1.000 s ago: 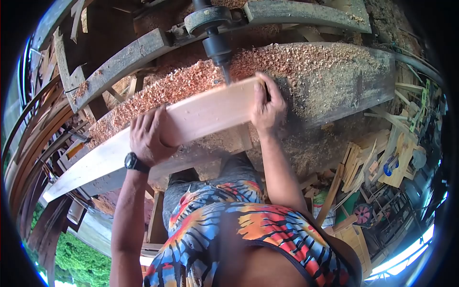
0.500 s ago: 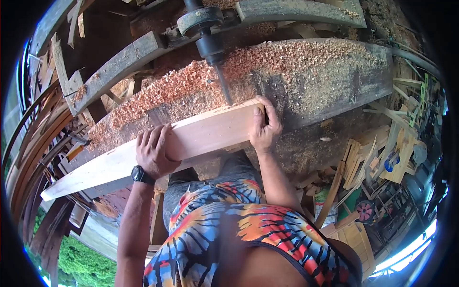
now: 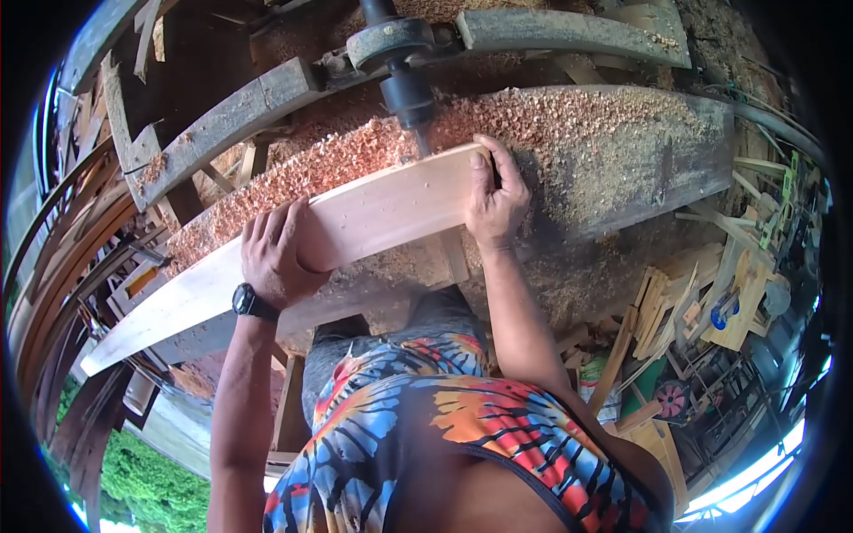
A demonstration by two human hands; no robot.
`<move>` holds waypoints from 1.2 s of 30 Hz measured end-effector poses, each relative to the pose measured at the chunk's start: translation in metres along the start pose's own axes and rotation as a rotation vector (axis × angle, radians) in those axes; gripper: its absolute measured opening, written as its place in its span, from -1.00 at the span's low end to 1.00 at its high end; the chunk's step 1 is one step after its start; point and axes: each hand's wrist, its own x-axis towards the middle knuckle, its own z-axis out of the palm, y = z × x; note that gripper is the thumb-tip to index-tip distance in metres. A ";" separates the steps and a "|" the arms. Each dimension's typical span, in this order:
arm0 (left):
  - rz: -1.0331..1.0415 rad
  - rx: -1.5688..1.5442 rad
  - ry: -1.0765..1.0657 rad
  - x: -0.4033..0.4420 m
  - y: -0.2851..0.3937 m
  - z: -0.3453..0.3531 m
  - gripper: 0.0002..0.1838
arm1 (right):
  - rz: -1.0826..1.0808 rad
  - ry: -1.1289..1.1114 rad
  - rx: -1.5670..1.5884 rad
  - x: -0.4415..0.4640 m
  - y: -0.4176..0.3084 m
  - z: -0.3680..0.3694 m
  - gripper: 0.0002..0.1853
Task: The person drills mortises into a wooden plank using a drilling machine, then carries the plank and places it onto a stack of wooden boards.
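Note:
A long pale wooden board (image 3: pixel 391 211) lies slantwise across the workbench, its far edge against the drill bit (image 3: pixel 423 142). My left hand (image 3: pixel 283 253), with a black watch on the wrist, is closed over the board near its middle, fingers over the far edge. At the board's right end my right hand (image 3: pixel 498 191) grips it, thumb on the upper face and fingers around the end. The bit hangs from a dark chuck (image 3: pixel 409 99) on a horizontal-looking spindle. Where exactly the bit meets the wood is partly hidden by the board's edge and shavings.
Reddish and tan wood shavings (image 3: pixel 346 160) are heaped along the plank bench top (image 3: pixel 640 182). Curved timber pieces (image 3: pixel 569 32) lie beyond it. Wood offcuts (image 3: pixel 657 302) are piled at the right, near a pink fan-like wheel (image 3: pixel 673 397). Long strips stand at the left.
Both hands have pushed the board away from my body, up to the bit, which stood clear of more of its length before. Both hands keep their hold.

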 end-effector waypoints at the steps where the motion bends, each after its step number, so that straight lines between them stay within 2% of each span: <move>1: 0.003 -0.001 0.001 -0.001 0.001 0.000 0.14 | 0.005 0.001 -0.006 -0.003 0.000 -0.002 -0.73; 5: 0.061 0.007 0.030 -0.019 0.001 0.011 0.15 | 0.025 0.018 -0.015 -0.026 0.000 -0.013 -0.72; 6: 0.035 -0.002 -0.026 -0.027 0.006 0.013 0.15 | 0.020 0.014 -0.039 -0.037 0.002 -0.021 -0.72; 11: 0.069 -0.053 -0.040 -0.040 0.013 0.014 0.08 | 0.085 0.016 -0.015 -0.065 0.001 -0.033 -0.70; 16: 0.063 -0.051 -0.037 -0.037 0.009 0.014 0.07 | 0.050 0.003 -0.049 -0.062 0.002 -0.033 -0.69; 23: 0.055 -0.012 0.019 -0.005 -0.006 0.002 0.10 | 0.010 0.022 0.000 -0.013 -0.003 -0.003 -0.72; 29: 0.013 0.017 -0.025 -0.009 0.000 0.003 0.12 | -0.001 0.007 0.015 -0.007 -0.005 -0.003 -0.72; 36: 0.077 -0.033 -0.046 -0.046 0.009 0.019 0.12 | 0.074 0.021 -0.022 -0.070 0.002 -0.033 -0.70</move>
